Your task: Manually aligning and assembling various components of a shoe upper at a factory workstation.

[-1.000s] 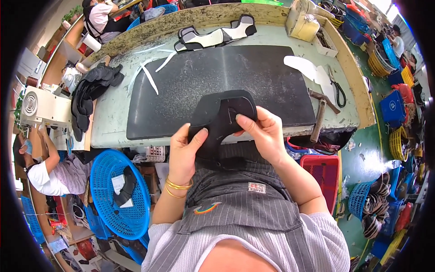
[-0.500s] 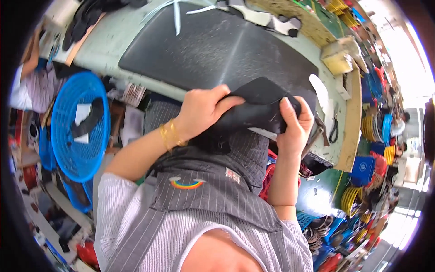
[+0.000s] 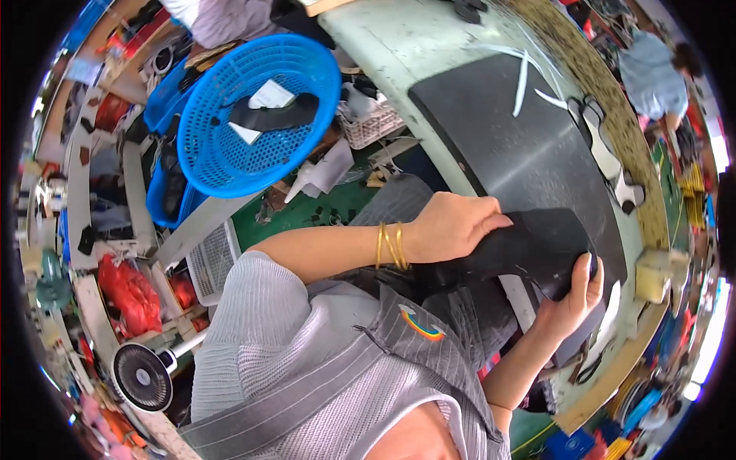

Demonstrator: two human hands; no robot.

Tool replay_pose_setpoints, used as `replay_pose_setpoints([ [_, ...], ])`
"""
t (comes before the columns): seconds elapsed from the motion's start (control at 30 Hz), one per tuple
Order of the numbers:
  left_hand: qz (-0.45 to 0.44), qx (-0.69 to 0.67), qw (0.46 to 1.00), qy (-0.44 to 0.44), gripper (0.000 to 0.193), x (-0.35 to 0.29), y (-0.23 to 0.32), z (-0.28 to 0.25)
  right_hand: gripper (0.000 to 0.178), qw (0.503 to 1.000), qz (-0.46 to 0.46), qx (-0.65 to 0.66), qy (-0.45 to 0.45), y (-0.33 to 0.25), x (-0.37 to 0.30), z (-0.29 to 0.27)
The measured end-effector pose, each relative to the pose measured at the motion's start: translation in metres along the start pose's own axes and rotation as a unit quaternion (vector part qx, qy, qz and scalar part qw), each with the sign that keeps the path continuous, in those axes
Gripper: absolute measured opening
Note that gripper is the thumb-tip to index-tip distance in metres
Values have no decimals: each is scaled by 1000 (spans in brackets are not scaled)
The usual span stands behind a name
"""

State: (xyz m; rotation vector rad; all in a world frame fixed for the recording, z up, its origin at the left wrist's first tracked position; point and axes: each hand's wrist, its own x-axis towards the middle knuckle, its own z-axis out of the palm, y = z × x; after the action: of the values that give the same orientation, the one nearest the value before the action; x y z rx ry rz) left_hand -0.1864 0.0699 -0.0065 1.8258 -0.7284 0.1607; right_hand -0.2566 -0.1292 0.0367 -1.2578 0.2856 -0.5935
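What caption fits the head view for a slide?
Both hands, left hand and right hand, grip a black shoe upper over a dark mat.

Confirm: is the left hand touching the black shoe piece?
Touching. The head view shows the left hand lying over the black shoe piece, fingers wrapped on its top edge with no gap; the right hand grips its other end.

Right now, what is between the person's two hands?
In the head view, a folded black leather-like piece spans the gap: the left hand presses its upper end, the right hand cups its lower end.
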Motion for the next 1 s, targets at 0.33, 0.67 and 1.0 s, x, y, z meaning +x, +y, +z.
replay_pose_setpoints([
  [0.33,-186,-209,780,560,32,-51,-75,-230,22,995,74,-50,-51,25,34,12],
  [0.67,-181,-424,723,514,31,-142,-132,-283,18,986,139,-58,-65,50,19,-5],
  [1.0,-307,-303,623,653,28,-204,-195,-298,19,986,152,-43,-57,50,24,-30],
])
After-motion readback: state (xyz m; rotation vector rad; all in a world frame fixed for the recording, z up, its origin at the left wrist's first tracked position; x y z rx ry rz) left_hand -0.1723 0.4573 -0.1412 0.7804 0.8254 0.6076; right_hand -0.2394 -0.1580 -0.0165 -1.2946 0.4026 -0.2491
